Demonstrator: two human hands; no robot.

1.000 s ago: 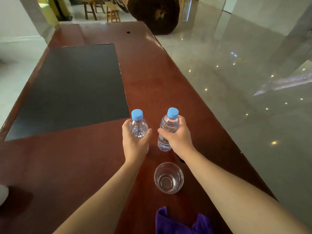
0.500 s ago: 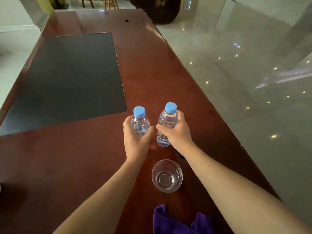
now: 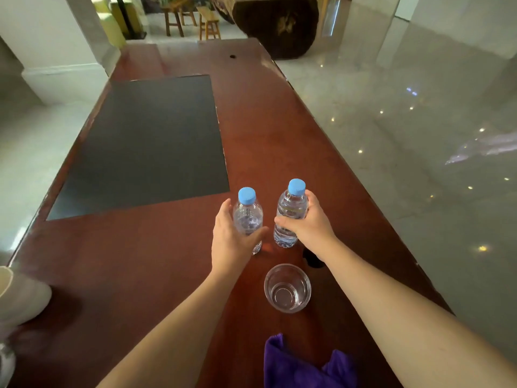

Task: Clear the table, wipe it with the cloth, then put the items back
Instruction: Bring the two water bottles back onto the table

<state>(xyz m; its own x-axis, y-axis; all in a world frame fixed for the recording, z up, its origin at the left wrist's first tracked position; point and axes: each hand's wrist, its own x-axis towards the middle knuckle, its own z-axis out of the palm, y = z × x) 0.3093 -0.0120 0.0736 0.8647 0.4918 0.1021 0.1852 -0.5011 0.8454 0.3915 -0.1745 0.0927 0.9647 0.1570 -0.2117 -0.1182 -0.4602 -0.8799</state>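
A: Obs. Left hand (image 3: 233, 242) is wrapped around the left bottle (image 3: 248, 217), thumb on the near-right side, fingers on the far-left side. Right hand (image 3: 306, 224) is closed round the right bottle (image 3: 291, 212) at mid-body. Both bottles upright, blue caps clear above the hands.

B: Positions?

A: Taking the glass (image 3: 287, 288) as dial centre: left bottle at 11 o'clock, right bottle at 12, purple cloth (image 3: 302, 365) at 6, at the near table edge. Black mat (image 3: 145, 144) well off at 10 o'clock. Cannot tell whether the bottle bases rest on the table (image 3: 279, 130) or sit just above it.

B: Handling estimate?

A: Judgement only: bottles look full, so moderately heavy; thin clear plastic, will dent under a hard squeeze, possibly slick. Mid-body hold below the shoulder seems right; caps are on, so spill risk low. Glass is rigid and fragile, with a little water inside; take it round the wall, keep it level.

B: Cloth?

A: Soft, limp. Untouched so far.
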